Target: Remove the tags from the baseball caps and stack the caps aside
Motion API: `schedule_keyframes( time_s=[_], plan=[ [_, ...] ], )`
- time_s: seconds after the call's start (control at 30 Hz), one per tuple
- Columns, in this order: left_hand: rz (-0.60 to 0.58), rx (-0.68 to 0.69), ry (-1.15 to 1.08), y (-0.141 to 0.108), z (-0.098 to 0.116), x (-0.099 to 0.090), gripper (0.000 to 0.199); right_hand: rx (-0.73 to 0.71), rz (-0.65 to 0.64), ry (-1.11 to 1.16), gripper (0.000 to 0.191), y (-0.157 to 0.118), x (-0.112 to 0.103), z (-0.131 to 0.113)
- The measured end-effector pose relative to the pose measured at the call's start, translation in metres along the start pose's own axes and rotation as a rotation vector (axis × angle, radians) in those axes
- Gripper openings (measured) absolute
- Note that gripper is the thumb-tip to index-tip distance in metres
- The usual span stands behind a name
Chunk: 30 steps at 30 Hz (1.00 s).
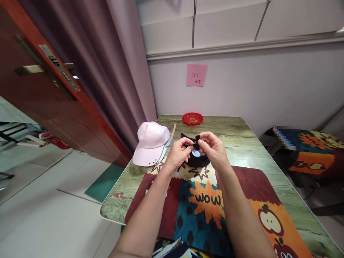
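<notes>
A black cap (198,162) is held over the back edge of the patterned mat, with a pale round patch showing inside it. My left hand (180,152) pinches the cap's black strap on the left side. The thumb and fingers of my right hand (212,148) close on the strap's upright end, a little higher. Both hands nearly meet at the strap. Left of them, a pale pink cap (152,138) rests on the table, with another light-coloured cap partly visible beneath it and small rings on its brim.
The wood-patterned table (228,125) bears a red scalloped dish (192,119) at the back and a colourful mat (188,222) in front. A pink note (196,75) is on the wall. A curtain (123,64) and door (53,100) stand left.
</notes>
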State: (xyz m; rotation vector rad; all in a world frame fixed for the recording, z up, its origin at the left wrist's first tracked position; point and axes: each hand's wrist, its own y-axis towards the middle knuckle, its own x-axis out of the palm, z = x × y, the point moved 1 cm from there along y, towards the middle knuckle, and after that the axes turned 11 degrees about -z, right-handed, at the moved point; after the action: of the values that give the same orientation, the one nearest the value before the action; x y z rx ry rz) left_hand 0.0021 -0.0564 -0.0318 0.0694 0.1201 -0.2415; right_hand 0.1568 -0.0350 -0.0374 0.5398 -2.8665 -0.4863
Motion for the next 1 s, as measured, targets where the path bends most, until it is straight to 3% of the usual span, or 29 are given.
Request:
schedule_keyframes(
  time_s=[0.17,0.33,0.63,1.0],
  plan=[
    [0.000,0.045,-0.063,0.002,-0.006,0.000,0.027,0.047,0.010,0.088,0.031,0.001,-0.001,0.002],
    [0.033,0.022,-0.051,0.004,-0.006,-0.001,0.022,0.129,-0.019,-0.041,0.034,-0.002,-0.009,0.005],
    [0.041,0.066,-0.095,0.004,-0.002,0.003,0.025,-0.001,0.028,-0.463,0.023,0.003,-0.014,0.016],
    [-0.015,0.099,-0.080,0.003,-0.005,0.005,0.028,-0.064,0.033,-0.591,0.013,0.001,-0.014,0.009]
  ],
)
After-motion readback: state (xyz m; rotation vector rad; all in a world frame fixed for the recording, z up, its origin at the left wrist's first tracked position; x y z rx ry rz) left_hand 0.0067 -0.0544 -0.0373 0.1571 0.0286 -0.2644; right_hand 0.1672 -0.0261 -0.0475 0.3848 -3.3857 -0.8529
